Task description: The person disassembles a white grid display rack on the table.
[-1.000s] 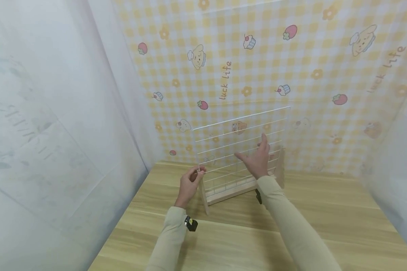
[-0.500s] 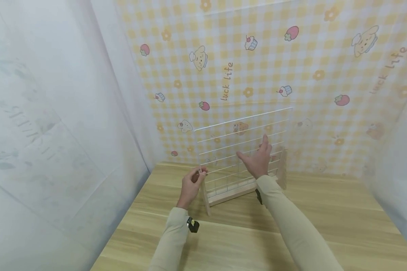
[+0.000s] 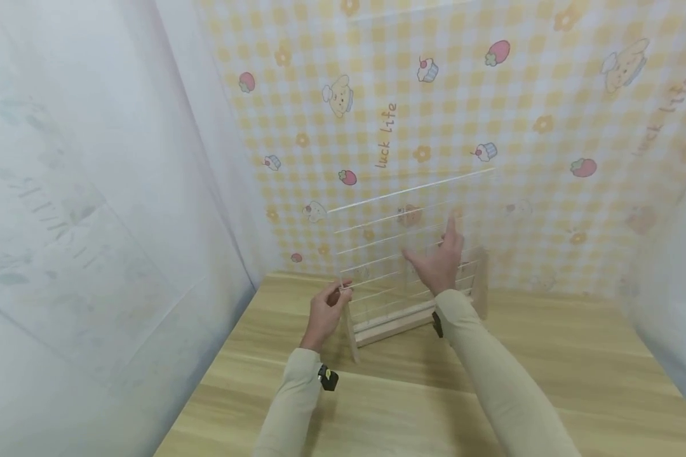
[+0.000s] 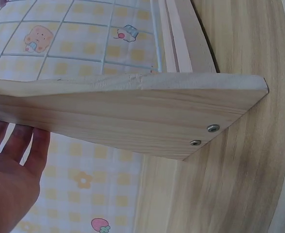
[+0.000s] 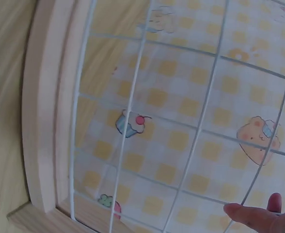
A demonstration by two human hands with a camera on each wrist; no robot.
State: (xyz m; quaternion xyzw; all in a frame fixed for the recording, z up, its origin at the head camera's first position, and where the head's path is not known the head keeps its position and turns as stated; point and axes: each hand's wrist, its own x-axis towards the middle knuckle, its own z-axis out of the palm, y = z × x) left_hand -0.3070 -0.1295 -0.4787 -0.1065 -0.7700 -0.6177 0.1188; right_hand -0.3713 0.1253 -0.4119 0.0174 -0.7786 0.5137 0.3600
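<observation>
A white wire grid panel [image 3: 411, 190] leans upright in a wooden stand [image 3: 394, 329] with a side board at each end. My left hand [image 3: 326, 314] pinches the upper end of the left side board, where the grid's edge meets it. In the left wrist view, that hand's fingers [image 4: 38, 150] lie against the outer face of the side board [image 4: 108, 114]; the thumb is hidden. My right hand [image 3: 441, 263] is at the right half of the grid, thumb and forefinger spread wide. Its thumb [image 5: 246, 216] lies at the wires in the right wrist view.
The stand is on a wood-grain table [image 3: 400, 406], close to a yellow checked cloth backdrop [image 3: 434, 120]. A white sheet [image 3: 91, 222] hangs at the left. Two metal screws [image 4: 213, 128] show low on the side board. A small black device [image 3: 328, 377] sits at the left wrist.
The grid's top edge has risen a little, more so at its right end. My right hand has moved slightly up with it; my left hand has kept its place on the stand.
</observation>
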